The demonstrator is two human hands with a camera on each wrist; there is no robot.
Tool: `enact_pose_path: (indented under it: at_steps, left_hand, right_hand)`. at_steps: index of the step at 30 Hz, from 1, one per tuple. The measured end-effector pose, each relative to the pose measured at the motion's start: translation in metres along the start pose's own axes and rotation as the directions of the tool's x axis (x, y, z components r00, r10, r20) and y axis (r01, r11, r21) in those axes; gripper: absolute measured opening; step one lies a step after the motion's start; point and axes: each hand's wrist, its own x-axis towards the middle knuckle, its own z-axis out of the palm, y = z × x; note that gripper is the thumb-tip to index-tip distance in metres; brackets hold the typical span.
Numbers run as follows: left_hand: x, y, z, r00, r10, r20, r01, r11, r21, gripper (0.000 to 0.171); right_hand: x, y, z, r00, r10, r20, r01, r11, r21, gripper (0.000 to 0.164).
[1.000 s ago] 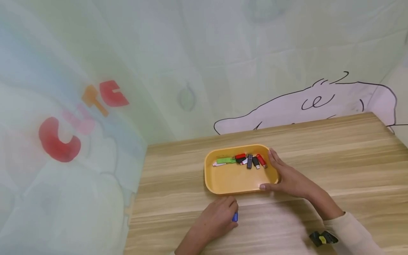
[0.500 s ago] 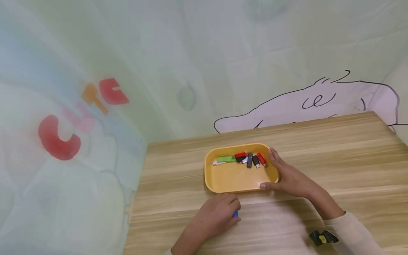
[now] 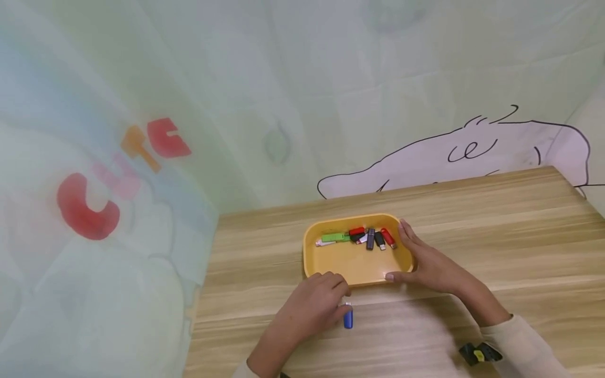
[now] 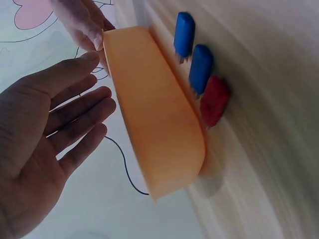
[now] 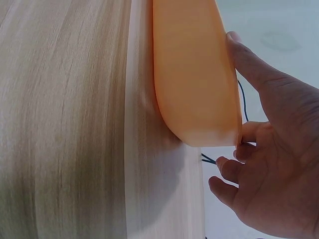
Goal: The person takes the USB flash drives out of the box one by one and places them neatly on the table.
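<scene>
A yellow tray (image 3: 331,265) stands on the wooden table with several USB sticks inside, among them a green one (image 3: 333,238), a dark grey one (image 3: 371,239) and a red one (image 3: 387,237). My right hand (image 3: 432,268) grips its right end, thumb on the near rim, fingers round the corner. Over the tray's near left rim hovers my left hand (image 3: 312,307), fingers loosely bent and holding nothing, as the left wrist view (image 4: 55,124) shows. Close beneath it on the table lies a blue USB stick (image 3: 348,318). In the left wrist view, two blue sticks and a red stick (image 4: 214,101) lie beside the tray.
The wooden table (image 3: 472,226) reaches back to a printed cloth wall (image 3: 283,105) with a line drawing. Another cloth wall with coloured letters borders its left side. A dark strap with a yellow piece (image 3: 479,355) sits at the right sleeve.
My left hand has moved up and left to the tray's near rim, uncovering more of the blue USB stick, which stays on the table. My right hand and the tray have kept their place.
</scene>
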Motion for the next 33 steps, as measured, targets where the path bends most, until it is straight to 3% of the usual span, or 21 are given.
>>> enact_pose_path:
  at_steps: [12, 33]
  left_hand:
    - [0.014, -0.009, -0.008, 0.998, 0.002, -0.056, -0.002, 1.0, -0.009, 0.023]
    - [0.047, -0.03, -0.02, 0.997, -0.064, 0.036, 0.061, 0.996, 0.059, 0.031]
  right_hand:
    - [-0.001, 0.001, 0.001, 1.0, -0.015, -0.006, 0.015, 1.0, 0.015, 0.12]
    - [0.001, 0.001, 0.002, 1.0, 0.006, -0.007, -0.005, 1.0, 0.012, 0.12]
